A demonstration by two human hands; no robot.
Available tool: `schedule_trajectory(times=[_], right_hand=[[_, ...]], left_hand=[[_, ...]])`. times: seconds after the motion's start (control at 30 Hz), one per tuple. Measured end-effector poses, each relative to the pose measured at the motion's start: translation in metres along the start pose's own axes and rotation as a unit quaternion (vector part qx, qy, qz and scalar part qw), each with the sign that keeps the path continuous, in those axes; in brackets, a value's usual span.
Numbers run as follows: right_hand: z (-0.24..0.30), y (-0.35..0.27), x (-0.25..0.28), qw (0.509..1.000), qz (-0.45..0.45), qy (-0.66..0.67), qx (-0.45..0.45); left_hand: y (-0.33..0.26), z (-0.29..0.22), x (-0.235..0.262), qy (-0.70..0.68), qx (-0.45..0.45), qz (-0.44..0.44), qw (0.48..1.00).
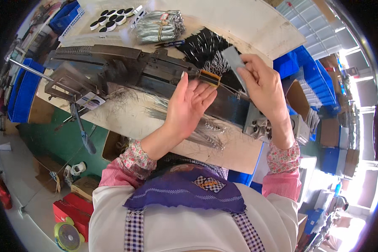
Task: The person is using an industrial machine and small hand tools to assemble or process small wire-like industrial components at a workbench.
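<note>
My right hand (264, 86) grips a flat grey rectangular plate (233, 61) between thumb and fingers, over the right part of the bench. Palm up, my left hand (189, 103) is open in front of the long dark metal machine (149, 69). Its fingers are stretched toward a yellow-edged block (210, 77) on the machine; whether they touch it, I cannot tell. Behind the plate, many short metal pins (216, 63) lie on a black cloth (199, 44). Thin wire pieces (208, 134) are scattered on the bench in front of the machine.
At the back stand a clear tray (77, 35) of black-topped white round pieces and a tied bundle of silvery rods (159, 27). A metal fitting (258, 126) sits at the machine's right end. Blue bins (315, 75) are stacked on the right. A lever (86, 140) hangs at the left.
</note>
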State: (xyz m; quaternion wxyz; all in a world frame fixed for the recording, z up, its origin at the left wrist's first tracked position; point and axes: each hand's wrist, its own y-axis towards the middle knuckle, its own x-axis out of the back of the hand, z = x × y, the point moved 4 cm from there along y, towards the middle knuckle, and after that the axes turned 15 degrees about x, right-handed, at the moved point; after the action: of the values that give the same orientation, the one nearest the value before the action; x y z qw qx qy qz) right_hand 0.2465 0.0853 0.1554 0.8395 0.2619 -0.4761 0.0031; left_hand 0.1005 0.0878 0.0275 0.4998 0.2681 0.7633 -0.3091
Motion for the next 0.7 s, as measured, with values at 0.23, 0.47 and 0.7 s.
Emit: schedule_trajectory(times=[0.23, 0.47, 0.7], right_hand=[[0.022, -0.018, -0.04, 0.98, 0.126, -0.141, 0.067], [0.008, -0.019, -0.051, 0.967, 0.158, -0.18, 0.082], [-0.002, -0.104, -0.045, 0.994, 0.111, 0.023, 0.003]], left_hand=[[-0.002, -0.002, 0.002, -0.018, -0.002, -0.004, 1.0], [0.001, -0.005, -0.01, 0.02, 0.03, -0.065, 0.997], [0.006, 0.026, 0.005, 0.061, -0.015, -0.063, 0.996]])
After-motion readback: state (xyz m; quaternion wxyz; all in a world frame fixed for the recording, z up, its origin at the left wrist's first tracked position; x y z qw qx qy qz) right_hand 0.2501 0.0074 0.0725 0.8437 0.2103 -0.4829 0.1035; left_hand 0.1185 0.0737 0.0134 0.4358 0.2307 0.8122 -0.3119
